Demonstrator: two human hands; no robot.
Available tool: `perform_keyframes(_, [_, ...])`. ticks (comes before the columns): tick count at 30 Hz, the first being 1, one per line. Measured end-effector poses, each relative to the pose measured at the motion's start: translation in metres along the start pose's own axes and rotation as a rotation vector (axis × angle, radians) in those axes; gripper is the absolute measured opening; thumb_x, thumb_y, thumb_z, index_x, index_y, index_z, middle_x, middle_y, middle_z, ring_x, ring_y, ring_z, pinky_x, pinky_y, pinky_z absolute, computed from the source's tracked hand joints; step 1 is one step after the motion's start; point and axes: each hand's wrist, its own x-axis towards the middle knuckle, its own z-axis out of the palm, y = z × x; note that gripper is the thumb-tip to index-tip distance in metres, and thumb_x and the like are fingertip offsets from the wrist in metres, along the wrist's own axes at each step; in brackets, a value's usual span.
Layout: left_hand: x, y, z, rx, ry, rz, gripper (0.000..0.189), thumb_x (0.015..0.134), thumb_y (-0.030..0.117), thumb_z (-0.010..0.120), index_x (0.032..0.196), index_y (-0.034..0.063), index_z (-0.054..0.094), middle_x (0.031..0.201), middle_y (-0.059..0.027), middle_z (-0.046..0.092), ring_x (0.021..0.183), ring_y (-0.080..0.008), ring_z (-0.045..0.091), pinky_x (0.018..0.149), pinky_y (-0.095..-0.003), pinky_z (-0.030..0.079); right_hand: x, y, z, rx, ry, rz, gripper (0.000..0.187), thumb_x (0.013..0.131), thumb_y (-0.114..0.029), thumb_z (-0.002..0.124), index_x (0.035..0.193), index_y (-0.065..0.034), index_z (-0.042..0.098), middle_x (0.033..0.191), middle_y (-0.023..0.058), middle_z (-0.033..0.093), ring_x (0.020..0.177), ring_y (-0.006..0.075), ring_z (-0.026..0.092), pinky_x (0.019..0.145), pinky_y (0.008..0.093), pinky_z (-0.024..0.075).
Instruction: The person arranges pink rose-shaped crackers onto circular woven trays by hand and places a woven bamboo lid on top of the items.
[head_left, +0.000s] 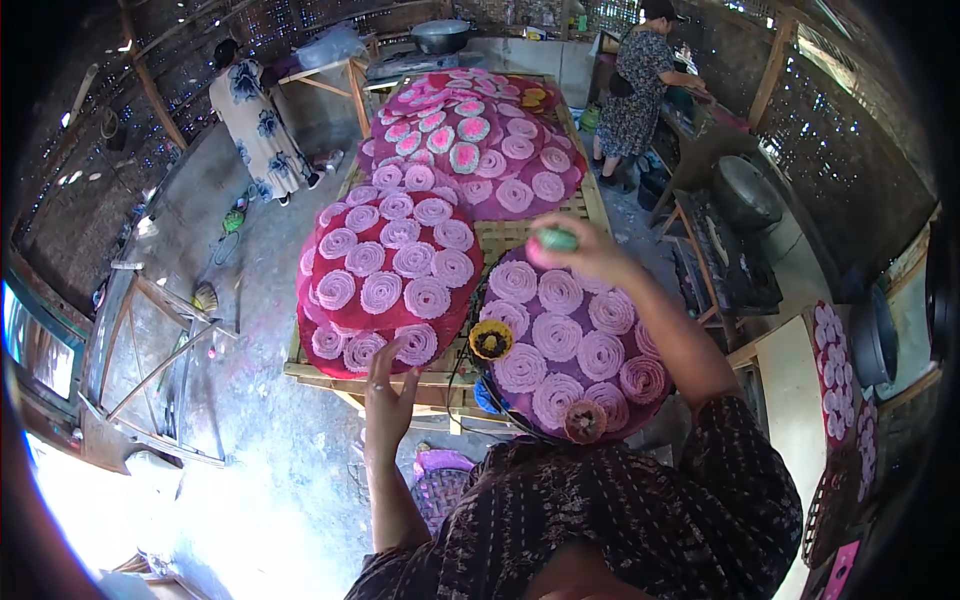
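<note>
My right hand (581, 251) is raised over the far edge of a purple round cloth-covered tray (534, 300); it grips a small green-and-pink object (555, 240), blurred by motion. Pale pink coiled dough rounds (556, 336) cover that tray. A yellow fluted cup (491, 340) with a dark inside lies at its left edge, and an orange-brown fluted cup (585, 421) at its near edge. My left hand (388, 390), fingers apart, is at the near rim of a stacked red round sheet (442, 330) bearing more coils. Whether the fingertips press on it is unclear.
Beneath the sheets is a slatted bamboo table (510, 234), with more coil-covered sheets (517, 180) piled at its far end. One person (259, 120) stands at the back left, another (637, 82) at the right counter. A wooden trestle (161, 360) stands on the left floor.
</note>
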Motion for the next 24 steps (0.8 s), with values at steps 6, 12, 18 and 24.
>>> perform_keyframes(6, [0.029, 0.015, 0.033, -0.007, -0.086, 0.203, 0.031, 0.080, 0.003, 0.058, 0.111, 0.0041, 0.058, 0.115, -0.0186, 0.056, 0.111, -0.0361, 0.051, 0.095, -0.0432, 0.040, -0.038, -0.010, 0.098, -0.309, -0.263, -0.451, 0.045, 0.077, -0.012, 0.071, 0.119, -0.0072, 0.053, 0.101, 0.0087, 0.057, 0.105, 0.0251, 0.054, 0.090, 0.0340, 0.0427])
perform_keyframes(12, [0.016, 0.047, 0.042, 0.280, -0.216, 0.378, 0.033, 0.070, -0.001, 0.058, 0.101, 0.0098, 0.065, 0.097, -0.0095, 0.055, 0.089, -0.0289, 0.051, 0.080, -0.0400, 0.041, -0.011, 0.013, 0.090, 0.235, -0.399, 0.068, 0.052, 0.076, -0.015, 0.076, 0.119, -0.0037, 0.050, 0.108, 0.0052, 0.058, 0.100, 0.0129, 0.054, 0.090, 0.0307, 0.0435])
perform_keyframes(18, [0.008, 0.050, 0.052, 0.241, -0.123, 0.341, 0.045, 0.069, -0.002, 0.058, 0.111, 0.0152, 0.065, 0.097, -0.0066, 0.053, 0.086, -0.0280, 0.050, 0.076, -0.0400, 0.040, -0.009, 0.016, 0.086, 0.220, -0.336, 0.140, 0.054, 0.077, -0.018, 0.076, 0.121, -0.0049, 0.049, 0.108, 0.0035, 0.056, 0.101, 0.0120, 0.053, 0.086, 0.0296, 0.0454])
perform_keyframes(24, [0.013, 0.057, 0.062, 0.336, -0.155, 0.357, 0.044, 0.071, -0.002, 0.058, 0.112, 0.0130, 0.064, 0.097, -0.0078, 0.053, 0.086, -0.0286, 0.050, 0.076, -0.0411, 0.041, -0.018, -0.020, 0.063, 0.477, -0.181, 0.387, 0.051, 0.078, -0.020, 0.075, 0.121, -0.0057, 0.052, 0.108, 0.0040, 0.058, 0.096, 0.0126, 0.055, 0.081, 0.0297, 0.0461])
